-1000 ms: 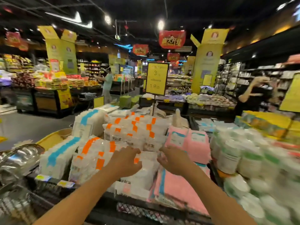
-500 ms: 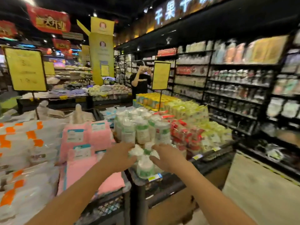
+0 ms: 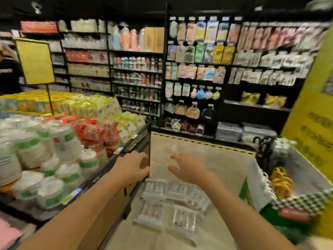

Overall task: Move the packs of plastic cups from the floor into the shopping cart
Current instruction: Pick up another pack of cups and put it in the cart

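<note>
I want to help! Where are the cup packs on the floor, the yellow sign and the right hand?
packs of plastic cups (image 3: pixel 152 212): head view, clear wrap of the near-left pack.
yellow sign (image 3: pixel 35 62): head view, middle of its face.
right hand (image 3: pixel 187 168): head view, back of the hand.

Dark shop shelving along back wall; beige floor; yellow sign left, probably price board.

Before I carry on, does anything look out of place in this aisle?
Yes: several clear packs of cups lie scattered on the floor beside the display stand, at odd angles, not shelved.
</note>
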### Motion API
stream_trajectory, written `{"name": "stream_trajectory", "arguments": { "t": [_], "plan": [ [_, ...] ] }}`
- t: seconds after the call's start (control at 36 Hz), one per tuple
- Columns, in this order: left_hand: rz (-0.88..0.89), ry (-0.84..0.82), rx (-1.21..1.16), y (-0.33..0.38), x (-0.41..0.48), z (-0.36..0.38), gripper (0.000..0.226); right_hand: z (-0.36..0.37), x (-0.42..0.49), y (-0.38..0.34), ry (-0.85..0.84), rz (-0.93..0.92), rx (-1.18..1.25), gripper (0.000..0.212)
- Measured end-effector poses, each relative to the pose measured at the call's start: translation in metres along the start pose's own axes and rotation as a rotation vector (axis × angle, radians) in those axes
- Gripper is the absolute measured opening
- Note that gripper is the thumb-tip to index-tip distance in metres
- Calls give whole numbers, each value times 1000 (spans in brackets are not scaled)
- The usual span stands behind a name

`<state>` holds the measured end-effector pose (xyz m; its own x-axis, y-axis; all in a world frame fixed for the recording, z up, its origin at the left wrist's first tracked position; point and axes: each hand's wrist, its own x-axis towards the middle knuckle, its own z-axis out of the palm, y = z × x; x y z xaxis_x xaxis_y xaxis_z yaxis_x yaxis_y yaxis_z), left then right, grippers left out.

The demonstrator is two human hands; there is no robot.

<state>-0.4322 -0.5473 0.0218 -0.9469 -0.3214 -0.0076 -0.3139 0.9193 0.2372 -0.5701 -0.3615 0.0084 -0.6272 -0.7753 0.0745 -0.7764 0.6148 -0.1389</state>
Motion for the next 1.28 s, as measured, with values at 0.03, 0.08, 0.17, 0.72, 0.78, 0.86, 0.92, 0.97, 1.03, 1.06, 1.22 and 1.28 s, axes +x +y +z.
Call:
{"name": "stream_trajectory", "arguments": {
  "t": [0.03,0.08,0.17,0.72,0.78,0.86,0.92,0.97,1.03,1.06,1.22,1.28],
  "plan": [
    [23,-9,3,14,7,6,58,0,-9,15,-7,39,2,54],
    [60,-24,4,43,21,16,59,-2,-27,45,-14,125,12,53],
    [125,-46,11,85,39,29,58,-6,-50,87,5,212,-8,54],
    [252,-21,-22,235,148,76,56,-20,-71,271,-3,334,-49,58],
    [245,-9,-22,234,157,77,56,-18,-59,277,-5,322,-45,57],
    [246,-11,-19,226,175,77,56,-14,-35,282,-15,307,-36,57],
    [241,-9,-24,217,192,78,55,-9,-15,286,-23,300,-33,57],
    [238,-11,-19,210,206,79,55,-6,0,288,-28,299,-29,57],
    [231,-10,-19,201,227,80,56,-2,20,290,-22,299,-25,57],
    [229,-11,-20,196,239,80,56,0,32,291,-15,299,-26,56],
    [243,-15,-39,168,309,71,56,-1,100,296,3,346,-39,55],
    [250,-16,-35,158,329,66,56,-1,119,296,-10,363,-46,55]
  ]
}}
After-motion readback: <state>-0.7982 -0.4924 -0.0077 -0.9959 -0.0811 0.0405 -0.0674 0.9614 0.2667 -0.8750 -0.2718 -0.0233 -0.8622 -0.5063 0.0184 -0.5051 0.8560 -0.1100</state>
